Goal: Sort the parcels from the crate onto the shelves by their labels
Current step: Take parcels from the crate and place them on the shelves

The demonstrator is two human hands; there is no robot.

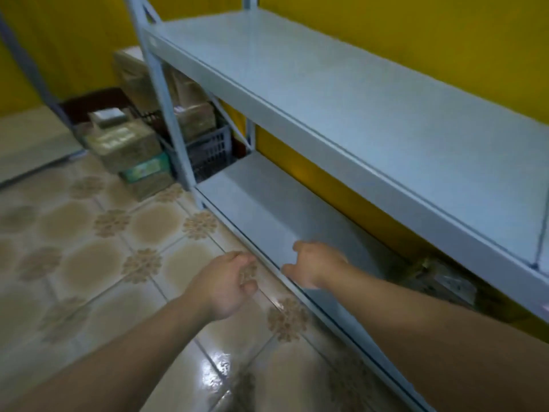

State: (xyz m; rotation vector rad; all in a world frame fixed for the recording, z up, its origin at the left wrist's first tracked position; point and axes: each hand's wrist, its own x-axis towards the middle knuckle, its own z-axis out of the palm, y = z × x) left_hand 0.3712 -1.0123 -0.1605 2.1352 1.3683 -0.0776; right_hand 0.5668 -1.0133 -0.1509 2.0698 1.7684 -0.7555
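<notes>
A grey metal shelf unit runs along the yellow wall, with an upper shelf (326, 93) and a lower shelf (261, 209). One wrapped parcel (442, 281) lies on the lower shelf at the right, partly hidden under the upper board. A dark plastic crate (211, 150) with brown parcels (193, 117) stands on the floor beyond the unit's left end. My left hand (228, 281) hovers over the floor tiles, fingers loosely curled, holding nothing. My right hand (315, 266) hangs above the lower shelf's front edge, fingers relaxed and empty.
More taped boxes (127, 144) are stacked on the floor left of the crate, one with a green label. A tall box (130, 69) stands in the corner. Patterned glossy floor tiles (89, 248) fill the left side. Another frame post (26, 63) leans at far left.
</notes>
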